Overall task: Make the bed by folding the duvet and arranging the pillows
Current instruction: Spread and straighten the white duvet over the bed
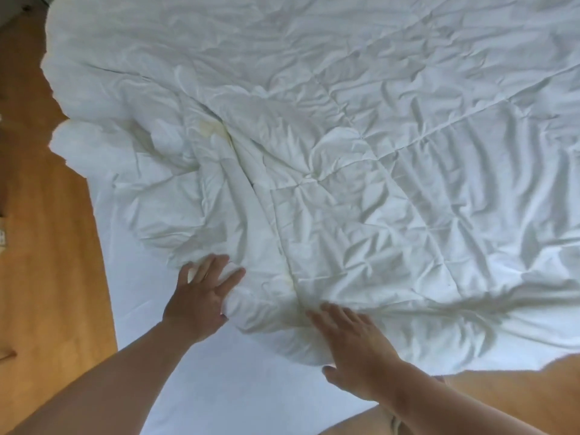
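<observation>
A white, wrinkled quilted duvet (361, 158) lies spread over most of the bed, bunched into folds at its near left corner. My left hand (197, 299) rests at that bunched near edge, fingers spread and straight, touching the fabric. My right hand (354, 350) lies flat on the duvet's near edge, fingers straight, thumb at the hem. The smooth white bed sheet (194, 384) shows bare in front of the duvet. No pillows are in view.
Wooden floor (47, 277) runs along the bed's left side and shows again at the lower right (514, 394). Small objects sit at the far left edge of the floor. The duvet hangs over the bed's left and near right edges.
</observation>
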The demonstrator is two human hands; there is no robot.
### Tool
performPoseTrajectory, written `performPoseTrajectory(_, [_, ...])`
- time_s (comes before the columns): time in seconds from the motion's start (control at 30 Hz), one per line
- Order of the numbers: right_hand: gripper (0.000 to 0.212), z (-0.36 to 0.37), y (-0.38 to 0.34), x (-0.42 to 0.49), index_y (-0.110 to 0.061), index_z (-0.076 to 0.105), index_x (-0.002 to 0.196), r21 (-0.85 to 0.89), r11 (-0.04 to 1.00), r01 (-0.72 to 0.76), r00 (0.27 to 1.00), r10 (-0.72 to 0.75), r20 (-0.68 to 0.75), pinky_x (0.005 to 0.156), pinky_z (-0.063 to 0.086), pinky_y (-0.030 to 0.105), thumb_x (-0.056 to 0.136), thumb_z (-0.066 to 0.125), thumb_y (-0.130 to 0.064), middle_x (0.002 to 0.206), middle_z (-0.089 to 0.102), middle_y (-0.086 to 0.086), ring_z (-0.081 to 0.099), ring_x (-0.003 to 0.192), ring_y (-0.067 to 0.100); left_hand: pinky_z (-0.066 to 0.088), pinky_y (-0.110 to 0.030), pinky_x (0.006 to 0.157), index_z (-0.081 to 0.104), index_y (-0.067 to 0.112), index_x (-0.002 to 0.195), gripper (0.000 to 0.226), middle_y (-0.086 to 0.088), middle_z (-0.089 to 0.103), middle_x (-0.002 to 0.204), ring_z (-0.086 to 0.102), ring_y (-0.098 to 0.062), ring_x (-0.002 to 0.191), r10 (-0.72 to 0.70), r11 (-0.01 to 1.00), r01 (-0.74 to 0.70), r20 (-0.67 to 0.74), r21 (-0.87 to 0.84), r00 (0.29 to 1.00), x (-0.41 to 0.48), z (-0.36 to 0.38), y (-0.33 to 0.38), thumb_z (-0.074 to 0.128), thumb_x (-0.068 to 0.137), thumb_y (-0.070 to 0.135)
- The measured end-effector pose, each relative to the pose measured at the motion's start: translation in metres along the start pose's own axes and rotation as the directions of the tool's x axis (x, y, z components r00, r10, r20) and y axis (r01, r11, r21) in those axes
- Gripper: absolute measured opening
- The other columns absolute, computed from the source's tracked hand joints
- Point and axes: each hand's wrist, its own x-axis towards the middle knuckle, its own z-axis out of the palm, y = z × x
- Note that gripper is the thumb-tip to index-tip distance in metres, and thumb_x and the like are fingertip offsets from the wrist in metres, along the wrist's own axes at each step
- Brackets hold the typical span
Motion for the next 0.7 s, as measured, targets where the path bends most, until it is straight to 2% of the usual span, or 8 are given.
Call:
performPoseTrajectory(0.03, [0.097, 0.008, -0.017, 0.012, -0.034, 0.013, 0.157, 0.032, 0.998, -0.045, 0.999, 0.044, 0.029, 0.118, 0.029, 0.043, 0.077, 0.069, -0.042, 0.163, 0.023, 0.004, 0.03, 0.147, 0.027, 0.027, -0.063, 0.107, 0.048, 0.036, 0.145, 0.105, -0.006, 0.044, 0.152, 0.042, -0.031, 0.14, 0.017, 1.0, -0.017, 0.004, 0.019, 1.0, 0.008, 0.003, -0.008, 0.087, 0.049, 0.052])
performPoseTrajectory(0.1, [0.099, 0.025, -0.043, 0.035, -0.039, 0.007, 0.155, 0.035, 0.99, -0.136, 0.991, 0.136, -0.011, 0.115, 0.029, 0.047, 0.077, 0.068, -0.048, 0.163, 0.018, 0.0, 0.025, 0.148, 0.026, 0.017, -0.065, 0.111, 0.038, 0.043, 0.148, 0.097, 0.0, 0.039, 0.154, 0.035, -0.025, 0.144, 0.068, 0.997, -0.069, 0.026, 0.046, 0.997, 0.024, 0.009, -0.019, 0.08, 0.062, 0.056])
performPoseTrajectory(0.2, [0.097, 0.049, -0.062, 0.059, -0.044, 0.032, 0.146, -0.03, 0.96, -0.28, 0.959, 0.278, -0.06, 0.098, 0.045, 0.049, 0.06, 0.075, -0.061, 0.149, 0.043, -0.004, 0.047, 0.133, 0.025, 0.015, -0.055, 0.113, 0.022, 0.052, 0.148, 0.078, 0.011, 0.033, 0.151, 0.032, -0.013, 0.143, 0.153, 0.988, -0.153, -0.022, 0.003, 0.988, 0.05, 0.023, -0.031, 0.065, 0.082, 0.054])
performPoseTrajectory(0.33, [0.077, 0.061, -0.06, 0.073, -0.045, 0.054, 0.131, -0.069, 0.928, -0.366, 0.914, 0.345, -0.212, 0.085, 0.054, 0.043, 0.058, 0.078, -0.055, 0.131, 0.062, -0.011, 0.064, 0.114, 0.02, 0.029, -0.039, 0.104, 0.045, 0.046, 0.137, 0.063, 0.014, 0.058, 0.126, 0.055, -0.015, 0.119, 0.187, 0.976, -0.206, -0.21, -0.073, 0.96, 0.067, 0.044, -0.036, 0.069, 0.079, 0.043])
performPoseTrajectory(0.47, [0.064, 0.045, -0.063, 0.075, -0.057, 0.041, 0.139, -0.07, 0.908, -0.413, 0.893, 0.39, -0.223, 0.088, 0.054, 0.034, 0.08, 0.064, -0.052, 0.133, 0.058, -0.023, 0.062, 0.115, 0.014, 0.045, -0.036, 0.089, 0.057, 0.037, 0.129, 0.049, 0.004, 0.071, 0.105, 0.066, -0.025, 0.101, 0.16, 0.951, -0.239, -0.352, -0.196, 0.922, 0.069, 0.046, -0.036, 0.07, 0.082, 0.033])
performPoseTrajectory(0.57, [0.053, 0.021, -0.057, 0.074, -0.059, 0.051, 0.133, 0.07, 0.883, -0.464, 0.874, 0.469, -0.126, 0.087, 0.053, 0.034, 0.082, 0.063, -0.05, 0.119, 0.07, -0.01, 0.065, 0.11, 0.022, 0.051, -0.034, 0.082, 0.053, 0.042, 0.13, 0.043, 0.0, 0.073, 0.103, 0.068, -0.028, 0.097, 0.134, 0.928, -0.225, -0.296, -0.297, 0.946, 0.056, 0.031, -0.039, 0.066, 0.09, 0.04])
performPoseTrajectory(0.63, [0.043, 0.0, -0.055, 0.068, -0.044, 0.065, 0.125, 0.087, 0.891, -0.445, 0.894, 0.448, -0.01, 0.091, 0.05, 0.034, 0.082, 0.068, -0.05, 0.109, 0.073, -0.004, 0.064, 0.109, 0.025, 0.05, -0.035, 0.084, 0.051, 0.045, 0.13, 0.04, -0.003, 0.072, 0.103, 0.066, -0.03, 0.099, 0.136, 0.923, -0.192, -0.185, -0.334, 0.973, 0.038, 0.016, -0.047, 0.061, 0.091, 0.05])
performPoseTrajectory(0.7, [0.033, -0.017, -0.056, 0.054, -0.033, 0.073, 0.109, 0.096, 0.907, -0.411, 0.91, 0.401, 0.105, 0.086, 0.048, 0.031, 0.08, 0.072, -0.049, 0.096, 0.069, -0.009, 0.062, 0.101, 0.018, 0.048, -0.034, 0.088, 0.053, 0.044, 0.128, 0.039, -0.002, 0.071, 0.109, 0.064, -0.029, 0.106, 0.187, 0.914, -0.205, -0.085, -0.349, 0.979, 0.014, 0.005, -0.051, 0.057, 0.091, 0.057])
